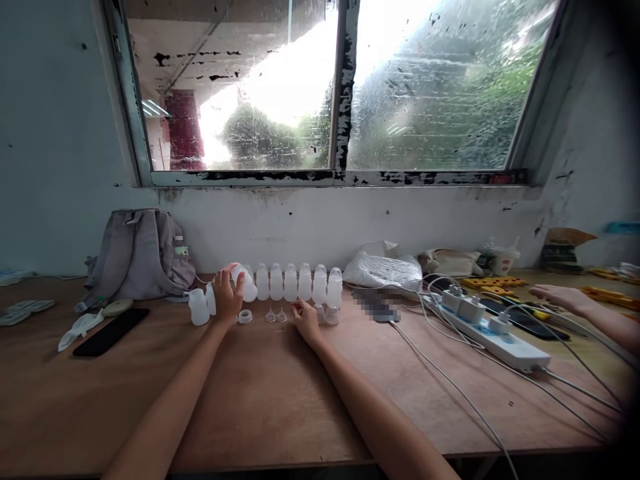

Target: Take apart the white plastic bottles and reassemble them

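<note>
My left hand point(229, 298) is closed around a frosted baby bottle point(246, 285), which leans over at the left end of a row of several similar bottles point(291, 283). Two bottles without caps, one of them a squat white bottle point(199, 308), stand left of that hand. Just right of its wrist lies a pale collar ring point(245, 317). My right hand point(306, 320) rests on the table with its fingertips pinched together; whatever is in them is too small to make out. Beside it are two clear bottle nipples point(277, 316) on the left and clear dome-shaped pieces point(331, 316) on the right.
A grey backpack point(137, 257) and black phone point(111, 332) lie to the left. On the right are a silvery plastic bag point(384, 270), a white power strip point(500, 341) with trailing cables, and another person's hand point(563, 298). The wall and window point(345, 177) border the table's back.
</note>
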A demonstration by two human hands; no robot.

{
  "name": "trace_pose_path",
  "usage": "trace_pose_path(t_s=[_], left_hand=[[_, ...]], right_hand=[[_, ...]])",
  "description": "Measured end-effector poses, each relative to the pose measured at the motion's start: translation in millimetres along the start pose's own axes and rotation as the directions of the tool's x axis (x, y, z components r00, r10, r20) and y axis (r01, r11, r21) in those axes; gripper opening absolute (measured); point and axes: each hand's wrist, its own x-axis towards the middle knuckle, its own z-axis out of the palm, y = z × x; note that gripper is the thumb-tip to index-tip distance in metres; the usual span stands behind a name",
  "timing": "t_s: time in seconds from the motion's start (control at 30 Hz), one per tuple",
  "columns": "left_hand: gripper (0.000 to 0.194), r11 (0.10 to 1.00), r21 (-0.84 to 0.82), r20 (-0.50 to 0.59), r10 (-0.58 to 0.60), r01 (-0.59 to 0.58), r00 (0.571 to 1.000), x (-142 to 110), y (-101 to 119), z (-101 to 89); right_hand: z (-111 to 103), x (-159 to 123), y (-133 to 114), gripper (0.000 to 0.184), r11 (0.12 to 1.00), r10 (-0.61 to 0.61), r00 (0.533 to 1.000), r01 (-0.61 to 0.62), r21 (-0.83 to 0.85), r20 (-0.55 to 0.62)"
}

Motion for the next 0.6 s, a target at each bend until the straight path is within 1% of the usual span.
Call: trace_pose_path(t_s=[0.03,0.1,0.17,0.23,0.3,0.33,0.4,0.43,0.5,0.6], left_hand=[[0.038,0.999,-0.054,-0.014,-0.003,0.003,1.000,-8,6,0.3],[0.036,0.987,-0.159,-0.005,0.003,-0.004,1.000,-27,17,4.4],[0.034,0.966,-0.257,0.046,0.028,-0.015,0.999,-47,24,11.6],[0.033,0.940,-0.342,0.111,0.041,-0.001,0.993,-64,28,19.8],[0.038,0.910,-0.412,0.183,0.027,0.052,0.983,-74,29,27.8],[0.045,0.894,-0.439,0.226,0.014,0.089,0.974,-78,28,31.3],[0.060,0.863,-0.476,0.329,-0.003,0.169,0.944,-81,26,37.0],[0.065,0.849,-0.487,0.384,-0.003,0.205,0.923,-82,25,39.1],[0.065,0.822,-0.503,0.475,0.003,0.268,0.880,-82,24,41.2],[0.060,0.765,-0.542,0.556,0.015,0.348,0.831,-82,27,39.9]], right_hand=[[-1,-1,-3,0.017,1.000,-0.003,1.000,0.003,0.013,-0.030],[-4,-4,-10,0.019,0.999,-0.008,0.997,0.011,0.044,-0.080],[-8,-8,-20,0.025,0.996,-0.016,0.994,0.025,0.083,-0.108],[-11,-11,-33,0.031,0.990,-0.033,0.993,0.048,0.132,-0.114],[-16,-15,-48,0.037,0.978,-0.062,0.993,0.080,0.190,-0.102],[-19,-16,-55,0.038,0.970,-0.080,0.993,0.098,0.221,-0.089],[-23,-20,-69,0.038,0.953,-0.117,0.992,0.126,0.275,-0.051],[-24,-22,-74,0.036,0.945,-0.133,0.991,0.136,0.297,-0.030],[-24,-25,-82,0.034,0.936,-0.144,0.990,0.138,0.324,-0.005],[-19,-25,-83,0.034,0.932,-0.099,0.995,0.100,0.350,-0.021]])
